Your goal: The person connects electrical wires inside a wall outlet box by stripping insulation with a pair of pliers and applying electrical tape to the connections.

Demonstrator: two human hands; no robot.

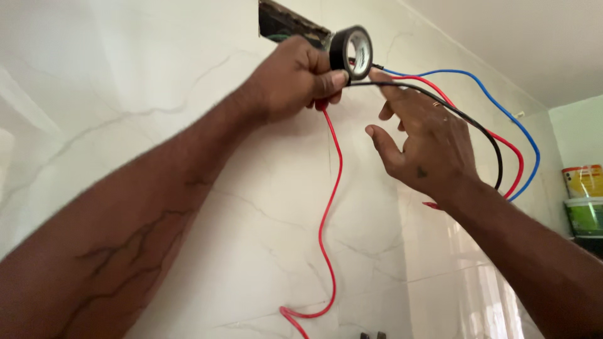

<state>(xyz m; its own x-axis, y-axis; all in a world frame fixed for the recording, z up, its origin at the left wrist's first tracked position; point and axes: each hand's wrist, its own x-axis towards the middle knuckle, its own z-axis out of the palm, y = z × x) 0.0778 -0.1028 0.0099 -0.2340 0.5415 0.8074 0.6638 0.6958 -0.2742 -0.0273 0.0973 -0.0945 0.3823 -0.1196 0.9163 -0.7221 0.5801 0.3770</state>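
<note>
My left hand (292, 78) is raised against a white marbled wall and grips a roll of black insulating tape (350, 51) together with wire ends. A long red wire (330, 207) hangs down from that fist and curls at the bottom. My right hand (422, 141) sits just right of the roll, its index fingertip touching the black wire (468, 122) near the tape, other fingers spread. Red (512, 150), blue (502, 110) and black wires loop out to the right and back behind my right wrist.
A rectangular cut-out (286, 24) opens in the wall just above my left hand. Two paint buckets (584, 201) are stacked on the far right against a green wall. The ceiling slopes across the top right.
</note>
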